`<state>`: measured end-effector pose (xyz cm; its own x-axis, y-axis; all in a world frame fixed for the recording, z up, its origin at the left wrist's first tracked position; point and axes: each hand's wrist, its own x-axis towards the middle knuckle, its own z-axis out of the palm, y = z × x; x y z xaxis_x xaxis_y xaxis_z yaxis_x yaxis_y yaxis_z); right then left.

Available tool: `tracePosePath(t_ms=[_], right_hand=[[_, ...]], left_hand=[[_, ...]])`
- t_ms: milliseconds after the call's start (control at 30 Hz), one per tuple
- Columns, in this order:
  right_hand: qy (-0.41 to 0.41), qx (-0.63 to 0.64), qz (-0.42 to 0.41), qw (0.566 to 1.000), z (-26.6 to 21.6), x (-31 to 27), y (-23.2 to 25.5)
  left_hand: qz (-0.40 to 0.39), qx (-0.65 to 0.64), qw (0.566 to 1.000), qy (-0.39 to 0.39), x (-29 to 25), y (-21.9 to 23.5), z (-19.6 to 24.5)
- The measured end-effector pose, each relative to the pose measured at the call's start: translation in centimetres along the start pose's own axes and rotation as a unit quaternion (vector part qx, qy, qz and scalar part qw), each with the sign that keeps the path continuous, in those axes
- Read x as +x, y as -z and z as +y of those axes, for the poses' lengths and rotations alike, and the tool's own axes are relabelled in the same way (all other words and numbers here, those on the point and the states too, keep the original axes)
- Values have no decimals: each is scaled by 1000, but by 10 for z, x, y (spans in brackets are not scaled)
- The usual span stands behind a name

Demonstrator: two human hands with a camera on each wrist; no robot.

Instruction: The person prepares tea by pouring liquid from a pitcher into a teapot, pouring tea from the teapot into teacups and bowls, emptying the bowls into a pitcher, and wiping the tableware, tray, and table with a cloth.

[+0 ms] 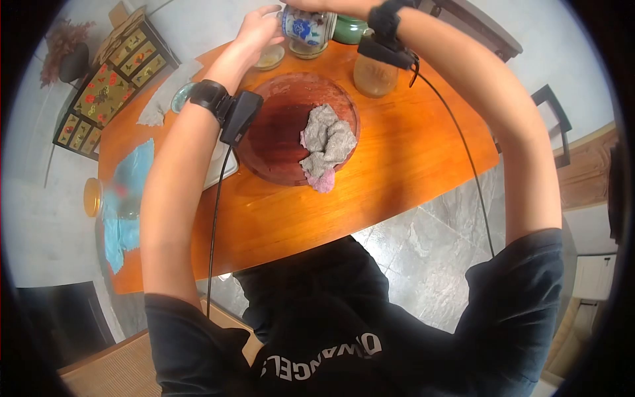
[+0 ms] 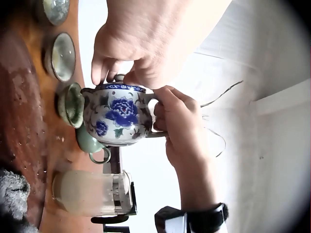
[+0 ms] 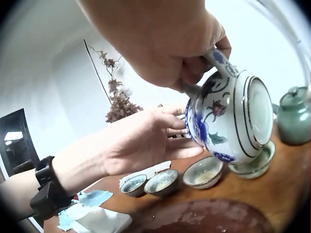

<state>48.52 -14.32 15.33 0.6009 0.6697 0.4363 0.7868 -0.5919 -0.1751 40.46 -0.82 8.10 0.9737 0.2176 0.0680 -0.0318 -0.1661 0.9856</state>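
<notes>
A white teapot [image 2: 114, 114] with blue flowers is tilted above the far side of the table, its spout over a green bowl [image 2: 73, 106]. My right hand [image 2: 182, 124] grips the teapot's handle, fingers curled through it. From the other side my left hand [image 2: 141, 43] holds the lid, thumb and fingers around the knob [image 2: 119, 77]. The right wrist view shows the teapot's pale base and my left hand [image 3: 141, 141] against the lid. In the head view the top edge cuts off much of my right hand [image 1: 314, 4].
Several small bowls [image 3: 204, 172] line the table beyond a round reddish-brown tray [image 1: 271, 126]. On the tray lies a crumpled grey cloth [image 1: 327, 139]. A green teapot [image 3: 294, 121] and a glass pitcher [image 1: 375, 74] stand on the right; a blue plastic packet [image 1: 132, 178] lies left.
</notes>
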Motion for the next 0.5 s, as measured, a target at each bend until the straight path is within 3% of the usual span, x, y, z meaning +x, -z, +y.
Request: tracePosePath(t_ms=[100, 167, 267, 300, 367, 400, 467, 500], right_hand=[[-48, 57, 19, 997, 0, -28, -4], [-40, 120, 123, 984, -4, -46, -10], [-29, 199, 178, 963, -17, -75, -9], [-37, 214, 145, 965, -19, -84, -5], [-34, 229, 245, 941, -30, -101, -29], [-47, 283, 213, 934, -52, -127, -7], [-55, 404, 206, 890, -70, -155, -26], [-46, 436, 199, 876, -76, -167, -29]], left_hand=[[-15, 25, 999, -13, -3, -1, -3], [-29, 26, 999, -23, -5, 0, -3], [-38, 70, 995, -57, -7, 8, 3], [-37, 71, 995, -58, -8, 13, 3], [-92, 68, 970, -212, -8, 26, -2], [-91, 70, 971, -212, -23, 26, 6], [-95, 268, 938, -198, -79, 28, 31], [-95, 271, 938, -196, -93, 30, 33]])
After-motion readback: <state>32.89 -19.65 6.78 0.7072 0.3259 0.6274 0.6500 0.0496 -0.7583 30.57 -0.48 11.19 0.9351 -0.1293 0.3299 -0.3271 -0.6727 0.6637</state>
